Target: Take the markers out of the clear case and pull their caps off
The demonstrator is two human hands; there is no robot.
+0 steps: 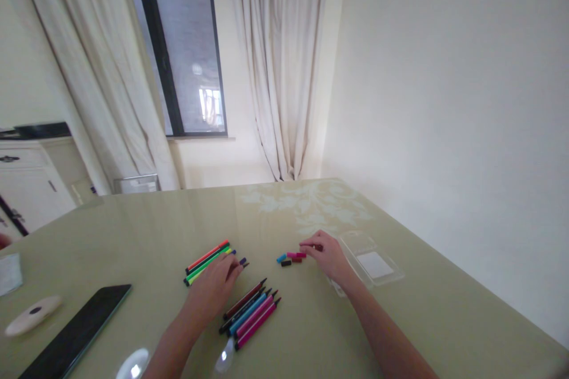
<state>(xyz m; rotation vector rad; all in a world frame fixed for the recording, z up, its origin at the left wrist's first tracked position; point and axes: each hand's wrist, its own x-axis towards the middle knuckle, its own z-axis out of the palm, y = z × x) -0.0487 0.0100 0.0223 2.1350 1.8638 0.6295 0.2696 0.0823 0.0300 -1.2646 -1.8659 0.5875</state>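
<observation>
My left hand (216, 278) is closed around a marker whose bare brown tip (246, 265) pokes out past the fingers; its barrel is hidden. Beside and partly under this hand lie several capped markers (208, 256), orange, green and yellow among them. Nearer to me, uncapped markers (253, 312) in brown, black, blue and pink lie side by side, tips pointing away. My right hand (326, 251) pinches a small dark brownish cap (318, 247). Just left of it are loose marker caps (292, 256) in blue, pink, dark red and black.
A clear plastic case (391, 272) lies open at the right, partly behind my right wrist. On the left are a black tablet-like slab (75, 331), a pale oval object (33, 315) and a white tissue-like piece (9, 274). Shiny clear objects (224, 358) sit near the front edge.
</observation>
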